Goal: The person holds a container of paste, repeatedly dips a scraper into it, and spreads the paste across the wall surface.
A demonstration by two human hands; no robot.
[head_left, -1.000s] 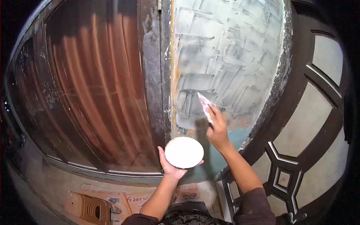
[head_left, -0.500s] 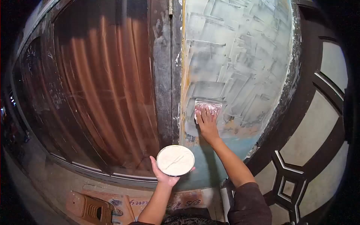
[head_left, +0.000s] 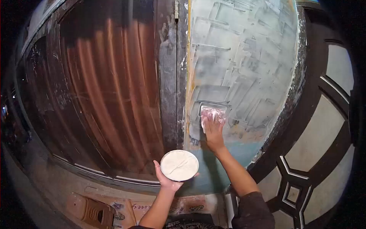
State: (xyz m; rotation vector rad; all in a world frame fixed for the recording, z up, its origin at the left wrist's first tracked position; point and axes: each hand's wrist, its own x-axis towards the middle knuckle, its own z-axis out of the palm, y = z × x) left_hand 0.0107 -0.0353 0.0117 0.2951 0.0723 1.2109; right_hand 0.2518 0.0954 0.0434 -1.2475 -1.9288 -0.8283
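Observation:
My left hand [head_left: 170, 183] holds from below a round tub [head_left: 179, 165] filled with a whitish paste that has a groove across its surface. Higher up, my right hand [head_left: 214, 135] presses a flat, pinkish, paste-smeared scraper [head_left: 212, 113] against the wall [head_left: 244, 68], its fingers lying along the blade. White-grey patches with overlapping stroke marks cover the upper wall. Below the scraper the surface shows orange-brown, then light blue-green.
Left of the wall stand a dark wooden frame [head_left: 168, 76] and a glass pane with a reddish-brown curtain [head_left: 114, 91]. A dark panelled door [head_left: 312, 133] is on the right. A brown plastic stool [head_left: 91, 210] and printed sheets [head_left: 190, 206] lie below.
My right hand has brought the scraper flat onto the wall, then moved slightly lower. The paste in the tub now shows a groove. The view has shifted, placing the wall farther right.

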